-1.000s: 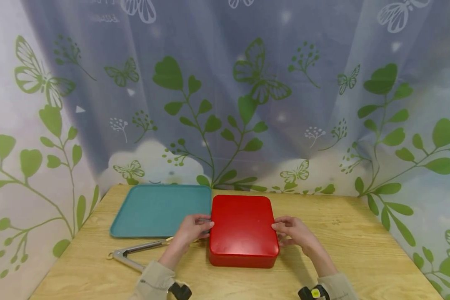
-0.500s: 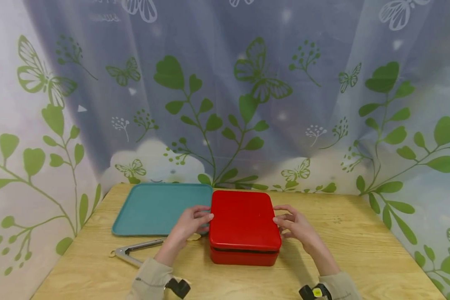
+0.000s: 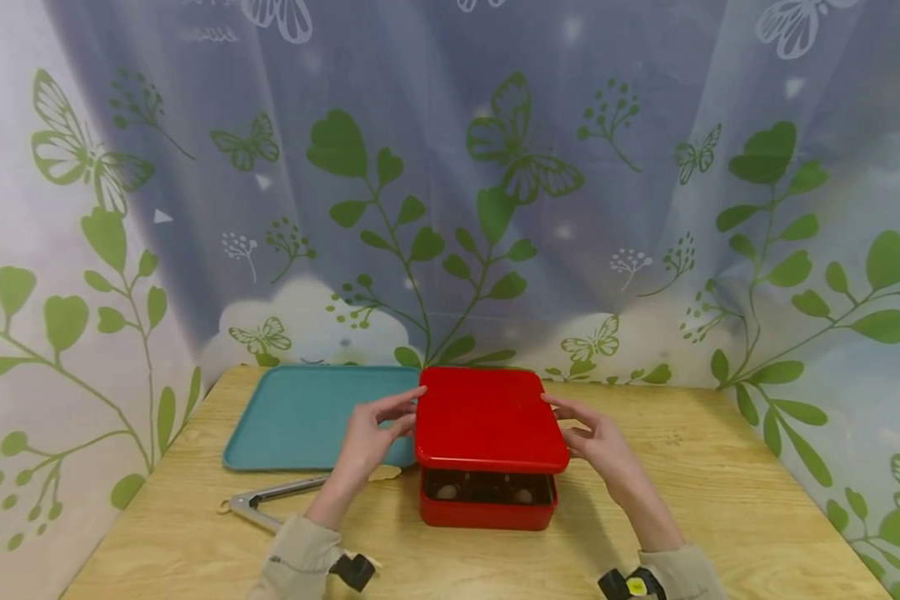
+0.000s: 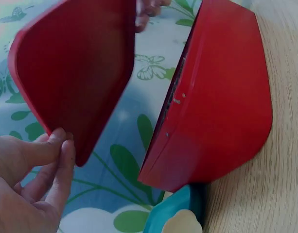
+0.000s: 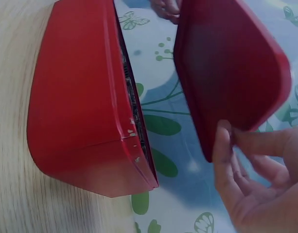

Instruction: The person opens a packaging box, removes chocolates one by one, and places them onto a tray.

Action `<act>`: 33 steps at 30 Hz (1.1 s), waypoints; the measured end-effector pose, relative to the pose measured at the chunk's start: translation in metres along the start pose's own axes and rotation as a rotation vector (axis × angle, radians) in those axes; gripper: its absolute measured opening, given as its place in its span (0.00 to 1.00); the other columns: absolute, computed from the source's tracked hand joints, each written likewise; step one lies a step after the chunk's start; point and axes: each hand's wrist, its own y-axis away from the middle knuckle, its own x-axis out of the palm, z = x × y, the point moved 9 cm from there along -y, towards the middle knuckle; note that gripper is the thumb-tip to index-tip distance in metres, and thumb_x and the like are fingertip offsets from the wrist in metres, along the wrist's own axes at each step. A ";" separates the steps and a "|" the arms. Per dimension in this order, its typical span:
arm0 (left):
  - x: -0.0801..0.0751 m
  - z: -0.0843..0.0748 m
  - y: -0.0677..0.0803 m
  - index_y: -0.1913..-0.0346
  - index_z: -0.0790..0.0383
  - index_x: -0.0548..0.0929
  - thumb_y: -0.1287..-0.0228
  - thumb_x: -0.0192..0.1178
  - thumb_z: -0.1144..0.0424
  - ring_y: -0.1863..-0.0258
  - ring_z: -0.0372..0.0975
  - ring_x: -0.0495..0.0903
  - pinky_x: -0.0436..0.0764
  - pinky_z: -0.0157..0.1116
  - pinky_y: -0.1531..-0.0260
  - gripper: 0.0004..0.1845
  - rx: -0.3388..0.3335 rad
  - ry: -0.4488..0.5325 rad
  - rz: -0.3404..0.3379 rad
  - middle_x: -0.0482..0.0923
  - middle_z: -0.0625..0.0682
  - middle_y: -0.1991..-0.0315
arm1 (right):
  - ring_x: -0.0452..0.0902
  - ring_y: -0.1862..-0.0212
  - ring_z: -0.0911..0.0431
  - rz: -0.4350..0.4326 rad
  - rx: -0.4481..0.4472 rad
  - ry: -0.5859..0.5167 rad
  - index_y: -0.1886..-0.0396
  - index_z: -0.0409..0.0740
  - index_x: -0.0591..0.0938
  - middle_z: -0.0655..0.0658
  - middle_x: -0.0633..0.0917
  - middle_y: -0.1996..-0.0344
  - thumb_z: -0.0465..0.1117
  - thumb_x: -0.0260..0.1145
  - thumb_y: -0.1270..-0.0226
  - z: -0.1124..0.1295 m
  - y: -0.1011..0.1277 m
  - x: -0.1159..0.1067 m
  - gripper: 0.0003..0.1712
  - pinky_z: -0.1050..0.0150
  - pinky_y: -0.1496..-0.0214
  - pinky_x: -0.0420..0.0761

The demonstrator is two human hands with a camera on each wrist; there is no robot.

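I'm seeing both hands holding the red lid (image 3: 489, 419) just above the red box (image 3: 486, 508), which is sitting mid-table on the wooden table (image 3: 720, 500), touching the right edge of the teal tray (image 3: 307, 417). The left hand (image 3: 375, 433) is pinching the lid's left edge, thumb and fingertips (image 4: 61, 145) closed on the rim; the right hand (image 3: 596, 437) is doing the same on the right edge, thumb (image 5: 221, 150) pressing the rim, other fingers curling loosely behind it. The lid is hanging roughly level over the box, the near gap showing small round items inside (too small to tell what they are).

I'm judging the lid as light and stiff: a thin glossy shell, looking like lacquered plastic, probably slippery. It's keeping its shape with only fingertip pinches at two opposite edges, so that's the sensible place to hold it, mid-edge on both short sides, keeping it flat. The smooth rounded corners are looking like a poor grip. The box base is looking heavier, with contents that could roll if it's tipped, so I'd be taking it by both side walls low down.

Metal tongs (image 3: 270, 504) are lying on the table near the left forearm, beside a small pale disc (image 3: 384, 473) at the tray's front edge
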 end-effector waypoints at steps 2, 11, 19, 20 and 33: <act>-0.002 -0.003 -0.001 0.40 0.54 0.86 0.35 0.65 0.73 0.58 0.44 0.87 0.86 0.49 0.56 0.22 0.027 -0.014 -0.023 0.88 0.57 0.55 | 0.84 0.63 0.57 -0.035 -0.026 0.006 0.27 0.44 0.74 0.32 0.76 0.40 0.26 0.56 0.27 0.004 0.001 -0.001 0.30 0.64 0.61 0.82; -0.008 -0.022 0.000 0.46 0.55 0.90 0.35 0.66 0.69 0.67 0.38 0.88 0.88 0.37 0.65 0.16 0.230 -0.089 -0.100 0.88 0.55 0.55 | 0.85 0.71 0.56 -0.255 -0.138 -0.001 0.39 0.37 0.83 0.34 0.85 0.54 0.30 0.66 0.29 0.023 0.008 -0.009 0.19 0.65 0.72 0.84; -0.015 -0.025 0.002 0.50 0.62 0.91 0.34 0.68 0.62 0.54 0.46 0.86 0.86 0.43 0.55 0.13 0.235 -0.173 -0.165 0.87 0.54 0.52 | 0.87 0.67 0.59 -0.363 -0.264 0.130 0.48 0.31 0.86 0.35 0.86 0.55 0.37 0.71 0.32 0.039 0.014 -0.012 0.17 0.65 0.64 0.87; -0.015 -0.024 0.002 0.48 0.62 0.90 0.34 0.67 0.61 0.52 0.47 0.86 0.86 0.45 0.53 0.14 0.219 -0.178 -0.161 0.87 0.54 0.51 | 0.87 0.65 0.60 -0.359 -0.261 0.140 0.47 0.31 0.86 0.35 0.86 0.53 0.37 0.71 0.32 0.039 0.014 -0.011 0.18 0.66 0.62 0.87; -0.005 -0.001 0.002 0.44 0.70 0.85 0.30 0.65 0.64 0.65 0.46 0.89 0.88 0.48 0.62 0.17 -0.015 -0.040 -0.012 0.88 0.62 0.57 | 0.85 0.63 0.64 -0.241 -0.080 0.022 0.35 0.30 0.77 0.30 0.84 0.49 0.36 0.66 0.27 0.015 0.003 0.005 0.25 0.60 0.60 0.88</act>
